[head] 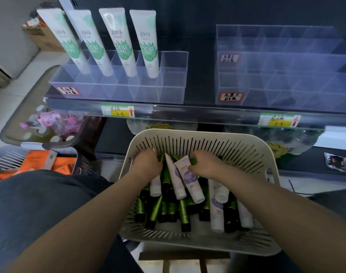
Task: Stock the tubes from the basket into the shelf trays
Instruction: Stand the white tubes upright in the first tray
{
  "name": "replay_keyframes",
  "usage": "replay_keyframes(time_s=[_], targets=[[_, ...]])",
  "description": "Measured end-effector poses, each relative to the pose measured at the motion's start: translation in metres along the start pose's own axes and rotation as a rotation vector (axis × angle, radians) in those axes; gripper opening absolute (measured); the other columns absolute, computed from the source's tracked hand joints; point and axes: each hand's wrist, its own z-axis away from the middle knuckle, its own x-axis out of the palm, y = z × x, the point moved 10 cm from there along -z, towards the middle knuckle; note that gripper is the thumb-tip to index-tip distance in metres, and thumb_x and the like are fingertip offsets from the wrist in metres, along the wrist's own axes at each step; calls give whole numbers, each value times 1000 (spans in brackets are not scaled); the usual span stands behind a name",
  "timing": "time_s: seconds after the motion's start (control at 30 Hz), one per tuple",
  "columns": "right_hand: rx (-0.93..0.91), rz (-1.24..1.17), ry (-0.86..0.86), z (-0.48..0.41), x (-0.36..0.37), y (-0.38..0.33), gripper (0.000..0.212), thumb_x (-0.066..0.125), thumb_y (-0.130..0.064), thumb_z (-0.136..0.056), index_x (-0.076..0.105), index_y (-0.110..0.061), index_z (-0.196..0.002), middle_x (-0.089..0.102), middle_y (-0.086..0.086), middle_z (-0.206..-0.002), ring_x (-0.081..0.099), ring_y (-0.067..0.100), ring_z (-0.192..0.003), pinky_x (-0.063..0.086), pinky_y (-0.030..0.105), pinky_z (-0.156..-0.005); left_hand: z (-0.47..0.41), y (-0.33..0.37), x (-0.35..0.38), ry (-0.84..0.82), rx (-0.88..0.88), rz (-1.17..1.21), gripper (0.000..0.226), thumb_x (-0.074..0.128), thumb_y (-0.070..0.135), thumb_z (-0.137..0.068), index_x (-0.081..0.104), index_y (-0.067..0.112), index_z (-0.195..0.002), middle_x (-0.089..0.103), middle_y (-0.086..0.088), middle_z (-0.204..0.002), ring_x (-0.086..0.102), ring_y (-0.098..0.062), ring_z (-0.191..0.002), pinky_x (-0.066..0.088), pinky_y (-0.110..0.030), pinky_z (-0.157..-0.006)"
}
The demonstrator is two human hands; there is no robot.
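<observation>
My right grip [205, 164] is curled round a lavender tube [190, 182] by the far edge of the basket [207, 137]. Left grip [146, 164], can't tell. I'd lift it out cap-down.

Two bare arms reach forward and converge. The left forearm [79, 223] leads to the left hand [146, 164], knuckles up, its fingers curled downward with the tips hidden. The right forearm [276, 209] ends in the right hand [206, 166], fingers curled on the crimped end of a lilac tube [188, 180].
</observation>
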Motion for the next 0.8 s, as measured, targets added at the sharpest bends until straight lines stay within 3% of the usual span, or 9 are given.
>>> replay_keyframes(time_s=[0.17, 0.33, 0.6, 0.8], targets=[[52, -79, -35, -14, 20, 7, 18, 57, -26, -88, 60, -10, -96, 58, 7, -92, 57, 22, -90, 37, 25, -59, -18, -6, 16, -40, 0, 53, 17, 54, 15, -85, 56, 6, -99, 61, -13, -96, 59, -28, -90, 49, -33, -71], [93, -116, -30, -26, 27, 12, 28, 58, -25, -88, 61, -7, -108, 63, 10, -109, 59, 24, -99, 43, 25, -71, -24, -6, 24, -18, -4, 65, 32, 61, 21, -86, 55, 5, -113, 59, -13, -110, 57, -28, -104, 49, -37, -86], [158, -220, 32, -40, 28, 16, 27, 68, -20, -82, 60, -10, -106, 63, 9, -107, 60, 23, -96, 41, 25, -67, -25, -13, 20, 28, -51, 178, 18, 57, 11, -85, 63, 6, -102, 65, -12, -102, 60, -28, -97, 49, -32, -79], [163, -275, 25, -34, 23, 18, 31, 72, -15, -78, 64, -8, -107, 66, 10, -108, 62, 23, -97, 49, 29, -76, -20, -14, 14, 3, -77, 296, 8, 58, 8, -84, 66, 8, -88, 68, -11, -96, 61, -26, -93, 41, -25, -69]])
